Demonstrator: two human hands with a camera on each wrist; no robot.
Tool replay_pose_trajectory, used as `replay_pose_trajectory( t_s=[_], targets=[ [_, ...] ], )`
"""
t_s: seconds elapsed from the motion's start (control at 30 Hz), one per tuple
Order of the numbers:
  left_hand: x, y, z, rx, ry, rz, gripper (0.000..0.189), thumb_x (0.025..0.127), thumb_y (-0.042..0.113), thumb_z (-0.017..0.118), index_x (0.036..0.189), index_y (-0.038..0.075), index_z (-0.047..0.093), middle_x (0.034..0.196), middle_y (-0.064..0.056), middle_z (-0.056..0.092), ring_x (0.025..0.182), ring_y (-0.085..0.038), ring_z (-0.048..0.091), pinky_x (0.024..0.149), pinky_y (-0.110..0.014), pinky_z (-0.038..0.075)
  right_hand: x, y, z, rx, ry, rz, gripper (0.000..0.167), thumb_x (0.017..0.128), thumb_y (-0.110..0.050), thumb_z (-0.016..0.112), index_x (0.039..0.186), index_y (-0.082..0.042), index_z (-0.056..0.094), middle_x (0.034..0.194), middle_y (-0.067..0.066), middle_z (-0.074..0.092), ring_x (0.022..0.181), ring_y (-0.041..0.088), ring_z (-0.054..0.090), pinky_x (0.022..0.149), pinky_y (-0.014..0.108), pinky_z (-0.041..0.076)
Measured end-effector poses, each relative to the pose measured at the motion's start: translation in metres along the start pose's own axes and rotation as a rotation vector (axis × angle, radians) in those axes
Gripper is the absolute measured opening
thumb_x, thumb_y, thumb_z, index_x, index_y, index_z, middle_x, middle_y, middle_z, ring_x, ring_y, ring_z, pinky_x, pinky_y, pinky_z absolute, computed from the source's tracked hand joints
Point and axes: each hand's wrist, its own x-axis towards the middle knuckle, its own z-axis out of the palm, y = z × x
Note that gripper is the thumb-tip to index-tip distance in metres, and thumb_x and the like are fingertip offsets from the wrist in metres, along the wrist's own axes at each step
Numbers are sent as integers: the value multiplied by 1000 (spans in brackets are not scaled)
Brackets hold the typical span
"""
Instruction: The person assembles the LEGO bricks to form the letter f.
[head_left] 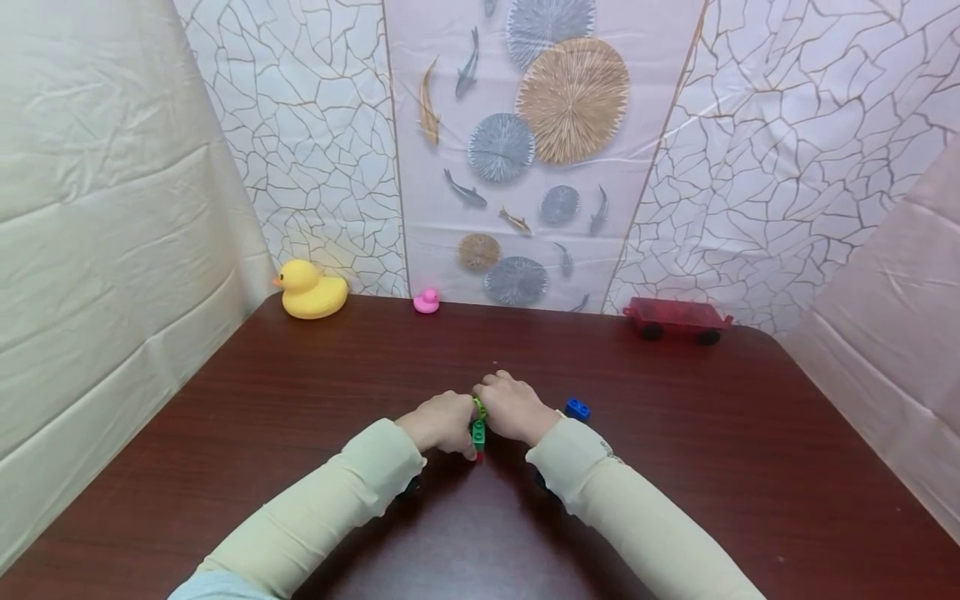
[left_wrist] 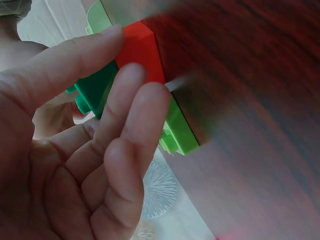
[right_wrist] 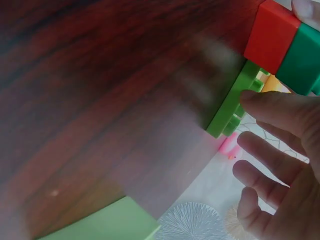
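Between the two hands in the head view stand joined toy building bricks: a dark green brick (head_left: 478, 431) with a red brick (right_wrist: 272, 36) against it. A light green brick (right_wrist: 235, 102) with studs meets the red one. My left hand (head_left: 444, 419) pinches the red and green bricks from the left, its thumb (left_wrist: 102, 47) lying on them. From the other side my right hand (head_left: 513, 406) grips the light green brick, thumb against its studded side. That hand's index fingertip is hidden in the right wrist view.
A blue brick (head_left: 577, 408) lies beyond the right wrist. A pale green block (right_wrist: 107, 222) shows low in the right wrist view. Along the table's back edge stand a yellow duck (head_left: 315, 293), a small pink duck (head_left: 427, 302) and a red toy wagon (head_left: 677, 317).
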Motion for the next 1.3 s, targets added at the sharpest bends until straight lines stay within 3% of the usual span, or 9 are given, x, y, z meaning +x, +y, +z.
replay_pose_trajectory(
  t_s=[0.23,0.6,0.77,1.13,1.3],
  targets=[
    [0,0,0,-6,13,2,27,58,21,80,62,15,54,59,4,50,57,-13,47,51,-27,39,4,0,4,17,-55,-6,17,76,-4,59,90,-11,66,97,2,59,79,20,45,59,30,42],
    [4,4,2,-18,-16,7,24,60,21,79,60,14,56,56,3,51,51,-12,46,48,-25,39,-8,8,2,45,-144,72,6,78,-12,61,72,-13,64,72,1,47,68,19,45,54,29,39],
    [3,8,1,-39,-29,10,22,61,19,78,61,14,57,57,3,52,50,-12,47,47,-24,40,-12,10,-3,103,-219,152,19,71,-13,65,57,-13,52,67,1,43,61,17,42,49,28,36],
    [6,14,3,-33,-11,15,23,59,20,79,60,15,56,56,4,51,51,-12,45,48,-25,39,-27,21,-16,230,-246,240,19,68,-15,69,69,-10,51,68,3,45,62,17,42,50,28,35],
    [7,15,4,-49,-12,10,23,58,19,79,60,16,57,55,5,52,51,-11,45,49,-25,39,-36,24,-25,275,-202,239,17,65,-13,67,70,-9,52,62,1,48,54,14,43,47,26,35]
  ],
)
